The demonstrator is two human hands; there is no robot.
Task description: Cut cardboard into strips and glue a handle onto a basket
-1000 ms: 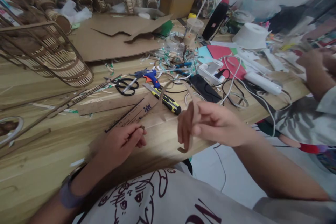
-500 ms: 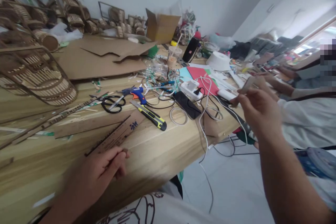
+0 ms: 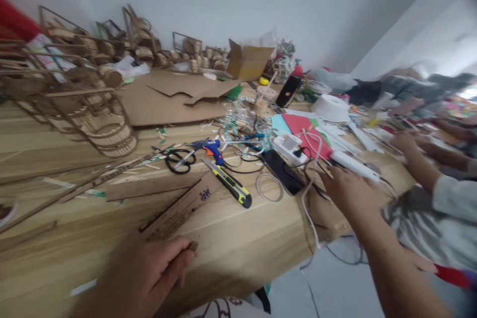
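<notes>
1. Here, the left hand is closed, pinching a small brown piece between thumb and fingertips, low over the near side of the wooden table.
2. That piece is near a printed brown cardboard strip, which lies slantwise, its near end running up to the hand.
3. The right hand reaches, palm down, over the cables by the table's edge; its fingertips are unclear, so I cannot tell whether it grips anything.
4. Nearest to it are a white cable and a brown cardboard piece.
5. Between the hands lie a yellow-and-black utility knife, a pale ring and a black phone.
6. Beyond the knife, a blue glue gun rests beside black-handled scissors.
</notes>
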